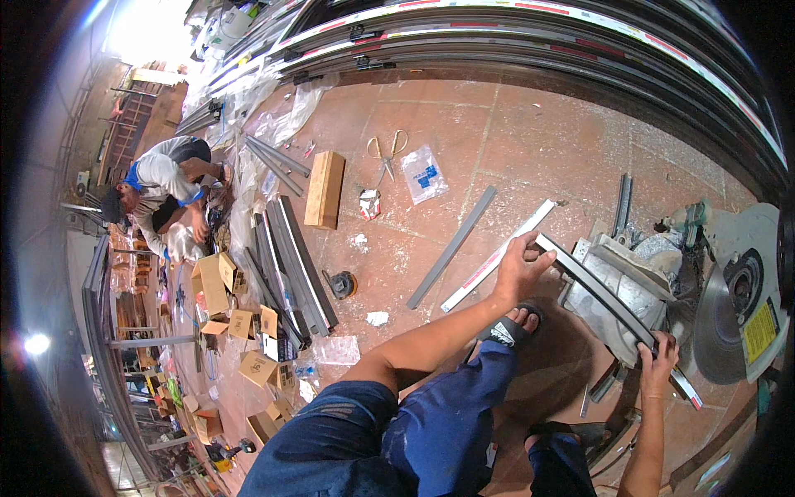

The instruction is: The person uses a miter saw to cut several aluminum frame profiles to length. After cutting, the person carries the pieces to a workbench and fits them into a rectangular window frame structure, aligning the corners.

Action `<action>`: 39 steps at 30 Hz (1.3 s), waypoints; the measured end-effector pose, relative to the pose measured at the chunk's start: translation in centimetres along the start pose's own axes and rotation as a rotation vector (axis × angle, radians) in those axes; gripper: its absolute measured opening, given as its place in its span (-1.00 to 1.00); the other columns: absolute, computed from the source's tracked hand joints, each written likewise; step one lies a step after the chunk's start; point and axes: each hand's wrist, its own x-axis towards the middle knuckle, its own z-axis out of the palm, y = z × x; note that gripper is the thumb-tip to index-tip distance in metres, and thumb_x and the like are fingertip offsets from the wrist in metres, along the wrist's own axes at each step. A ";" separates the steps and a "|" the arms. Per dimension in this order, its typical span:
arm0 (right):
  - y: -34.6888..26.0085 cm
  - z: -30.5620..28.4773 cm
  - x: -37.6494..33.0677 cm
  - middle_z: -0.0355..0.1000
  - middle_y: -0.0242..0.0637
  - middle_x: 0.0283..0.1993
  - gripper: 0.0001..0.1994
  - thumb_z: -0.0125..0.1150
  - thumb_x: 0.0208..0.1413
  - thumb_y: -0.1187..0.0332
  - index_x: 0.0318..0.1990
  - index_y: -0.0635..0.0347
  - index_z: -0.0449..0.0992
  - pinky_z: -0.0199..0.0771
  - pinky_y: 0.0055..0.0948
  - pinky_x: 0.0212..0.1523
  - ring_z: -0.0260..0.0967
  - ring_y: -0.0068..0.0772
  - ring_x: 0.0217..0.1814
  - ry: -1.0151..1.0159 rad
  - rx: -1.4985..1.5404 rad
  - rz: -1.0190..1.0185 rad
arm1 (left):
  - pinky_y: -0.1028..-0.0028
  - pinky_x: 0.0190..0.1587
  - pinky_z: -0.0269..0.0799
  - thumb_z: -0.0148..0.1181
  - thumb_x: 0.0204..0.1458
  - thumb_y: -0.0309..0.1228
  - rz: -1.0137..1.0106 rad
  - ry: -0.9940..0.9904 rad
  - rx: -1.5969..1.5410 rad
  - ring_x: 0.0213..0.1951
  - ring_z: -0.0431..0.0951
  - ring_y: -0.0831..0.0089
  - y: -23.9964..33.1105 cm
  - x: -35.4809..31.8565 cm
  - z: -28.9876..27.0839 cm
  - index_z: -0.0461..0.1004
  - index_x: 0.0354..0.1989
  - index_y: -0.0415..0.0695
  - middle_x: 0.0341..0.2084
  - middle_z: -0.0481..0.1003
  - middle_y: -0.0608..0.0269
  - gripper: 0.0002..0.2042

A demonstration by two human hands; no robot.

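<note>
A long dark metal profile (pixel 596 284) with a pale edge slants across the grey metal base (pixel 617 311) of a circular cut-off saw. My left hand (pixel 522 269) is closed around its upper left end. Farther down toward the lower right, my right hand (pixel 658 362) grips the same profile, fingers curled over it. The saw's round blade (pixel 719 323) stands upright just right of my right hand, beside a pale guard (pixel 758 286) with a yellow label. A white-faced strip (pixel 472 286) lies on the floor, partly hidden behind my left hand and forearm.
A grey bar (pixel 452 247) lies left of the strip. Scissors (pixel 387 157), a plastic bag (pixel 425 174), a wooden block (pixel 324 190) and a tape measure (pixel 341 285) are on the tiled floor (pixel 431 116). Opened cardboard boxes (pixel 214 282) and a crouching co-worker (pixel 170 195) are at left; long profiles (pixel 513 37) are stacked behind.
</note>
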 end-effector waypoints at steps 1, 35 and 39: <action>-0.1 0.0 0.0 0.43 -0.03 0.20 -0.56 0.40 0.21 0.18 0.18 0.12 0.51 0.15 0.04 0.40 0.28 0.12 0.34 0.005 -0.004 0.000 | 0.32 0.01 0.65 0.48 0.20 -0.21 0.005 0.005 0.001 -0.06 0.71 0.27 -0.1 -0.2 0.0 0.41 0.29 -0.42 -0.03 0.59 -0.09 -0.36; -1.7 -0.7 -0.2 0.43 -0.08 0.24 -0.53 0.41 0.20 -0.01 0.19 -0.06 0.58 0.20 0.03 0.35 0.26 0.06 0.36 -0.033 0.006 0.065 | 0.14 -0.04 0.43 0.46 0.05 -0.22 0.932 -0.781 0.728 -0.13 0.52 0.11 5.8 -2.0 14.2 0.53 -0.18 -0.06 -0.25 0.47 0.14 -0.71; -3.7 -3.1 -1.3 0.48 -0.09 0.16 -0.58 0.42 0.20 0.09 0.16 0.00 0.59 0.23 0.02 0.34 0.35 0.05 0.29 0.112 0.010 0.028 | 0.14 -0.04 0.41 0.43 0.08 -0.18 1.061 -0.723 0.814 -0.11 0.53 0.15 6.8 -2.2 13.8 0.54 -0.17 -0.07 -0.24 0.48 0.17 -0.71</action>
